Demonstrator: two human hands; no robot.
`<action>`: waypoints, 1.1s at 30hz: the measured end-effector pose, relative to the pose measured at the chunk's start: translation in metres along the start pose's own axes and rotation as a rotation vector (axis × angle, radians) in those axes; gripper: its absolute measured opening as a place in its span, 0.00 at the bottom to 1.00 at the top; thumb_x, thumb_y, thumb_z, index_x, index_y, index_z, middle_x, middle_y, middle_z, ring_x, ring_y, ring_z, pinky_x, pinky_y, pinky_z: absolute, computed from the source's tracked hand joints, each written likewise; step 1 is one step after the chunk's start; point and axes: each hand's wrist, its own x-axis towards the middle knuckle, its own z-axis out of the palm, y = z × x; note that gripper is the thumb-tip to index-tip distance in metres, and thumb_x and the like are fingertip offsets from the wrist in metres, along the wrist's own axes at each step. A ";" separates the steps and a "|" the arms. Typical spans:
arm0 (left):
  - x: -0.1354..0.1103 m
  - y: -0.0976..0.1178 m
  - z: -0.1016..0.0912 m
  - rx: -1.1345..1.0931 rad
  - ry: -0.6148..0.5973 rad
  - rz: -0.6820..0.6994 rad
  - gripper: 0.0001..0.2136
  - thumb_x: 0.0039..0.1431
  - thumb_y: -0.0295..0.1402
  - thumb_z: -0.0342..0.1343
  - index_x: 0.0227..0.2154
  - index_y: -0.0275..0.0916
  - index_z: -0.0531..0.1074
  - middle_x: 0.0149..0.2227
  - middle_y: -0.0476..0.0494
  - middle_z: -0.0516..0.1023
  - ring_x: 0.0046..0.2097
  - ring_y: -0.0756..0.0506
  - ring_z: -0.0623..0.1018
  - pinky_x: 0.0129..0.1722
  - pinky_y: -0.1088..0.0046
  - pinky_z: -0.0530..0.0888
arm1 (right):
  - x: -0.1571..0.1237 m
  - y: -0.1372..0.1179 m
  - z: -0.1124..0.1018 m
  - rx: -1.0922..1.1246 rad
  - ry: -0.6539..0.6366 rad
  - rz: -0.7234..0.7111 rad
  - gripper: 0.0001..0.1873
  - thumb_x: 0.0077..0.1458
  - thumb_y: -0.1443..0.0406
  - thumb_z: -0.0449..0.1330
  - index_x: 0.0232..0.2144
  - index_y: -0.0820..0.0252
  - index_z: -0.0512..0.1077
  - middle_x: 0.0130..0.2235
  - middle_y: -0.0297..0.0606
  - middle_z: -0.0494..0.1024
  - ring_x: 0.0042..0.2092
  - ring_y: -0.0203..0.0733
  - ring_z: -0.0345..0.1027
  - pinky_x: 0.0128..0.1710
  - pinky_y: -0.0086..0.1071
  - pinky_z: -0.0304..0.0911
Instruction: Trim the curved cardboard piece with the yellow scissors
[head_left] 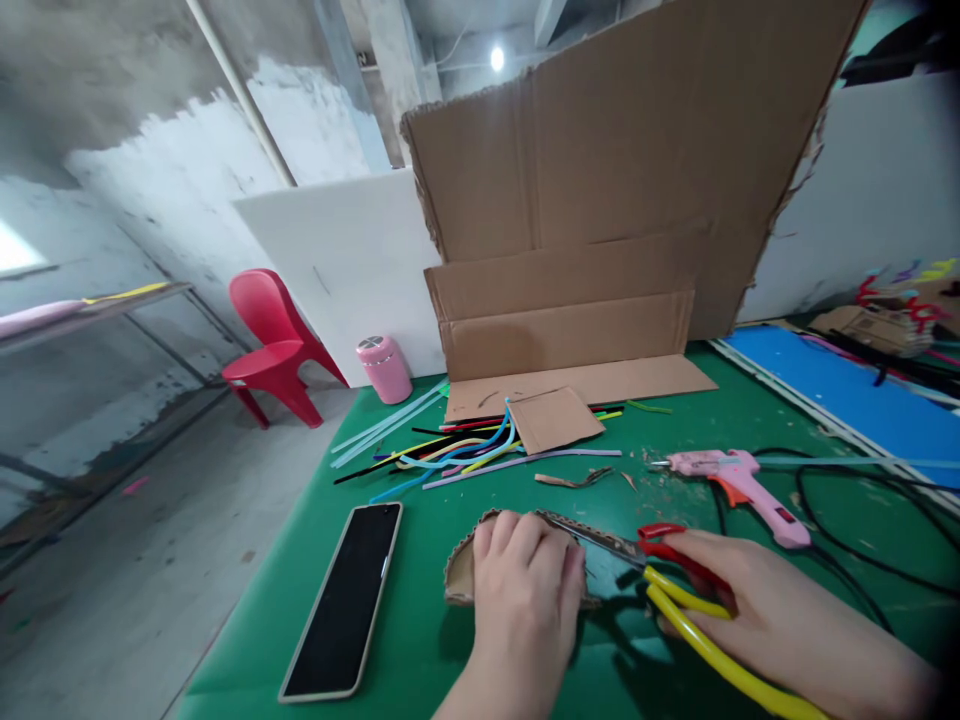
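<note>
My left hand (525, 585) is closed over a small cardboard piece (460, 578) with a curved, ragged edge, pressing it near the green tabletop. Most of the piece lies hidden under my fingers. In my right hand (750, 575) is a pair of scissors (611, 541) with red and yellow handles. Their blades point left and reach the far edge of the cardboard, beside my left fingertips. How far the blades are apart is hard to see.
A phone (345, 605) lies at the left. Beyond my hands are pipe cleaners (480, 455), a cardboard square (556, 420) and scraps (574, 479). A pink glue gun (750, 485) with a black cable lies right. A large cardboard sheet (615, 150) stands behind; a pink canister (385, 370) sits back left.
</note>
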 end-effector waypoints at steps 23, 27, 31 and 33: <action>-0.007 0.000 -0.001 -0.103 -0.048 -0.037 0.09 0.59 0.21 0.49 0.25 0.38 0.68 0.26 0.47 0.73 0.31 0.47 0.72 0.33 0.71 0.69 | -0.001 0.008 0.011 0.079 -0.018 0.023 0.21 0.53 0.61 0.57 0.50 0.50 0.71 0.55 0.36 0.72 0.55 0.48 0.65 0.52 0.34 0.63; -0.009 -0.008 -0.009 -0.056 -0.033 0.012 0.07 0.59 0.21 0.51 0.28 0.38 0.68 0.27 0.47 0.73 0.32 0.47 0.71 0.35 0.71 0.68 | 0.002 0.010 0.013 0.083 -0.030 0.037 0.21 0.55 0.59 0.57 0.51 0.48 0.70 0.54 0.34 0.72 0.53 0.46 0.66 0.54 0.34 0.60; -0.011 -0.024 -0.025 0.049 0.109 0.045 0.07 0.57 0.21 0.52 0.35 0.40 0.68 0.31 0.48 0.73 0.33 0.48 0.72 0.36 0.71 0.68 | 0.005 0.012 0.014 0.055 -0.027 0.055 0.22 0.55 0.57 0.57 0.53 0.48 0.69 0.54 0.34 0.72 0.52 0.46 0.67 0.54 0.35 0.61; -0.014 -0.037 -0.032 0.082 0.211 -0.066 0.09 0.58 0.22 0.51 0.39 0.40 0.69 0.38 0.44 0.71 0.40 0.46 0.73 0.39 0.71 0.70 | 0.007 0.014 0.015 0.021 -0.025 0.082 0.24 0.54 0.55 0.58 0.54 0.48 0.69 0.55 0.34 0.72 0.53 0.47 0.66 0.55 0.36 0.60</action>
